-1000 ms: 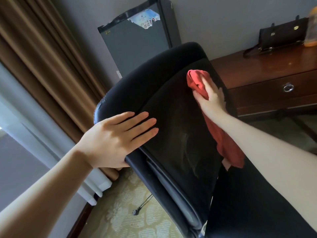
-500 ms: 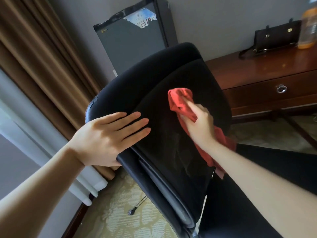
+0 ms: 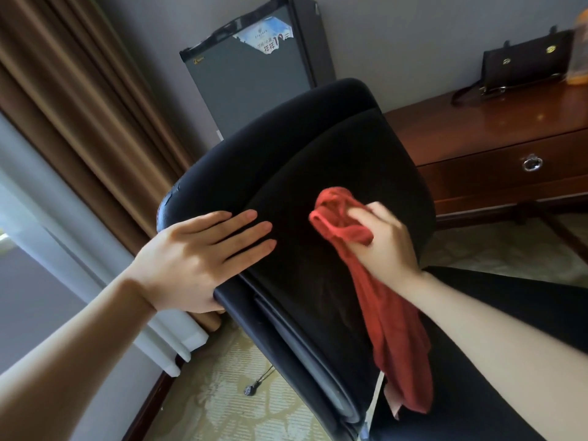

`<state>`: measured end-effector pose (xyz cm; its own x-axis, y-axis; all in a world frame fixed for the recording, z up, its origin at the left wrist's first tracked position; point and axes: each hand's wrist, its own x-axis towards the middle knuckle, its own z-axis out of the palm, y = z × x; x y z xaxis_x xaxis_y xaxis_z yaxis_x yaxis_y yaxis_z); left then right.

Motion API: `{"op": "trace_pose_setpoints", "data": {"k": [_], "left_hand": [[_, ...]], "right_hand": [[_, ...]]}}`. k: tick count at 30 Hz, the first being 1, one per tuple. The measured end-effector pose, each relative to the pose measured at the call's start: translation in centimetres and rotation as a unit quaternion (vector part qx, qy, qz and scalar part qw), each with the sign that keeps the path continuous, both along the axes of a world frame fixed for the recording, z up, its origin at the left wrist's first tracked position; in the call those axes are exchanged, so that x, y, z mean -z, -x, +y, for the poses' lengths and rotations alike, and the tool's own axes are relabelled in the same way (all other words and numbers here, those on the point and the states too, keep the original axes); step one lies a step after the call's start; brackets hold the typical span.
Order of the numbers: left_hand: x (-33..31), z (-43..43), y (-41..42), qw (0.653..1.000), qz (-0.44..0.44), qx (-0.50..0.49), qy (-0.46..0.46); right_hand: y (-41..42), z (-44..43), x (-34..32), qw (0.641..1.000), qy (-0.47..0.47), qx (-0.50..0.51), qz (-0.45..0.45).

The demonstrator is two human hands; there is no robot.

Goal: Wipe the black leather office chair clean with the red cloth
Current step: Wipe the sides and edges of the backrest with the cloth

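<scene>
The left hand (image 3: 197, 259) is lying flat on the backrest of the black leather office chair (image 3: 286, 154), fingers straight, together & released, pressing near the left edge w/ the thumb out of sight behind that edge. The right hand (image 3: 381, 240) is clenching the bunched top of the red cloth (image 3: 397, 329) against the mid backrest, fingers curling round the wad. The rest of the cloth is hanging down the backrest toward the seat (a pale scrap is peeking out at its lower end). Behind the chair a grey box-shaped mini fridge (image 3: 251, 90) is standing by the wall, the chair top hiding its lower part, & a brown pleated curtain (image 3: 63, 106) is hanging at left. At right a glossy dark-wood desk (image 3: 493, 128) is carrying a dark brown leather handbag (image 3: 525, 65) & a blurred orange bottle (image 3: 579, 52), cut off by the frame edge. Vs. 1 s ago, the right hand & cloth are sitting lower & further left, off the backrest's upper right edge; the left hand is keeping its spot.
</scene>
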<state>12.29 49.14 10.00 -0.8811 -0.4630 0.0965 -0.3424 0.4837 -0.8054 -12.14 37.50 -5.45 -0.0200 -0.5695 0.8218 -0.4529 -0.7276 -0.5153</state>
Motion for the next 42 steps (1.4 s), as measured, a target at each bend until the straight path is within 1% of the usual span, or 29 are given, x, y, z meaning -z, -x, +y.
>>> {"op": "trace_pose_setpoints", "data": {"k": [5,8,10,11,16,19,22,27,31,33,36,38,40,42], "left_hand": [[0.0,-0.1,0.1,1.000,0.000,0.001,0.002],[0.0,0.0,0.0,1.000,0.000,0.003,0.002],[0.0,0.0,0.0,1.000,0.000,0.004,0.000],[0.1,0.0,-0.1,1.000,0.000,0.003,0.000],[0.9,-0.4,-0.9,0.998,0.014,-0.062,-0.022],[1.3,-0.8,-1.4,0.995,0.013,-0.086,-0.038],[1.4,-1.0,-1.5,0.994,0.014,-0.092,-0.048],[1.1,-0.6,-1.0,0.997,0.021,-0.069,-0.039],[0.3,-0.1,-0.3,1.000,0.021,-0.012,-0.020],[0.1,0.1,-0.2,1.000,0.019,0.003,-0.018],[0.1,0.1,-0.1,1.000,0.018,-0.006,-0.014],[0.1,0.2,-0.1,1.000,0.020,-0.012,-0.014],[0.1,0.2,0.0,0.999,0.023,-0.016,-0.017],[0.1,0.3,0.1,0.999,0.030,-0.022,-0.016]], "right_hand": [[2.1,-4.4,-0.3,0.985,-0.135,0.105,-0.009],[3.0,-6.4,-0.6,0.952,-0.251,0.166,-0.062],[3.2,-6.9,-0.6,0.932,-0.308,0.170,-0.086],[3.2,-6.8,-0.6,0.932,-0.314,0.158,-0.081],[1.9,-3.3,-1.1,0.962,-0.266,0.055,-0.027],[0.9,-0.5,-0.6,0.974,-0.225,0.007,-0.033],[-0.5,2.9,-0.1,0.977,-0.204,-0.052,-0.045],[-1.5,7.8,0.6,0.980,-0.158,-0.117,-0.022],[-1.1,10.9,1.7,0.976,-0.142,-0.161,0.037],[0.0,11.4,2.1,0.971,-0.144,-0.174,0.083],[2.5,11.8,1.8,0.946,-0.179,-0.197,0.187],[3.8,11.8,1.1,0.935,-0.194,-0.202,0.219],[4.1,11.8,0.0,0.949,-0.179,-0.177,0.188],[3.6,11.9,-1.6,0.972,-0.144,-0.142,0.122]]}}
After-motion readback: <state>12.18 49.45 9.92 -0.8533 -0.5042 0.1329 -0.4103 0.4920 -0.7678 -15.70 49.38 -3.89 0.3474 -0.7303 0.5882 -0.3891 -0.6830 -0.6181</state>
